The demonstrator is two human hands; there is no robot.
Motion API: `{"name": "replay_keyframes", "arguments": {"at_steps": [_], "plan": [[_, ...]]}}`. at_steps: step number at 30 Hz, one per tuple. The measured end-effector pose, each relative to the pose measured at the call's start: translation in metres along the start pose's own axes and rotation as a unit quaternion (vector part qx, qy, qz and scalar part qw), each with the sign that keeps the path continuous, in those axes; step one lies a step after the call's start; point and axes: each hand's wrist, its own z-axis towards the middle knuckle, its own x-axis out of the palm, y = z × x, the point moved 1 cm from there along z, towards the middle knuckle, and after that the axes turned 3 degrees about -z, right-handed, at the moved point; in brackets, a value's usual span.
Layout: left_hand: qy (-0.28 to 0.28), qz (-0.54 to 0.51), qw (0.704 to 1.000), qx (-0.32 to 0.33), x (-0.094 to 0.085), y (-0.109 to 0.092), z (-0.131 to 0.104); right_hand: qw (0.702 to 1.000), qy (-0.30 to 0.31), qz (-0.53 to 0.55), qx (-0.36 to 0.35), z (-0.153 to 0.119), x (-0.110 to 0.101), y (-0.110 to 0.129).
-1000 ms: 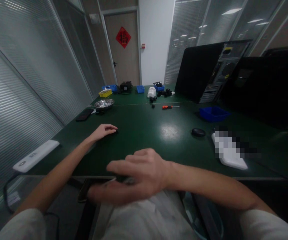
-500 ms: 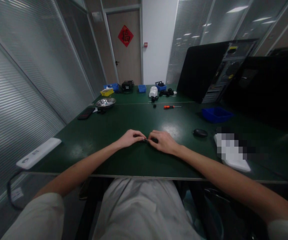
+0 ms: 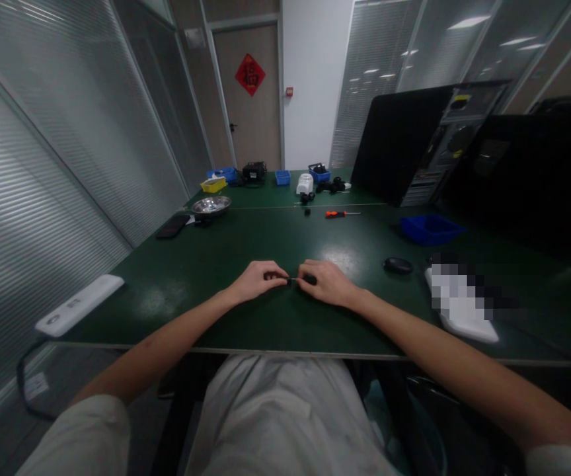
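At the green bench (image 3: 266, 324), our left grip (image 3: 256, 280) pinches a small black piece (image 3: 289, 282). Just right of it, our right grip (image 3: 327, 282) pinches a dark handle (image 3: 310, 279), whose thin metal shaft (image 3: 293, 279) points to the piece; we cannot tell if they touch. Beyond both grips lies an orange and black screwdriver (image 3: 336, 214).

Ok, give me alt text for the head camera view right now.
A person's left hand and right hand nearly meet over a green table, pinching small dark items. Beyond lie a metal bowl and an orange-and-black screwdriver.
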Motion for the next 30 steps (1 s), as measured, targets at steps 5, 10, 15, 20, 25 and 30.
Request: {"name": "replay_keyframes", "arguments": {"at_steps": [5,10,15,20,25,30], "plan": [[-0.001,0.003,1.000,0.004,-0.001,-0.001,-0.001,1.000,0.006,-0.008,-0.004,0.000,0.001,0.001],[-0.012,-0.001,1.000,0.007,0.000,0.000,-0.001,1.000,-0.002,-0.011,0.001,-0.001,0.004,0.003],[-0.035,-0.035,0.999,0.008,-0.001,0.001,-0.002,1.000,-0.024,0.010,-0.002,-0.001,0.008,0.001],[-0.050,-0.025,0.998,0.017,0.000,0.002,-0.002,1.000,-0.021,0.010,-0.012,-0.001,0.006,0.003],[-0.026,0.013,0.999,0.026,0.001,0.001,-0.003,0.999,0.000,-0.034,-0.025,-0.001,0.005,0.010],[-0.033,-0.010,0.999,0.017,-0.002,0.002,-0.002,0.999,-0.009,-0.027,-0.015,0.000,0.007,0.010]]}}
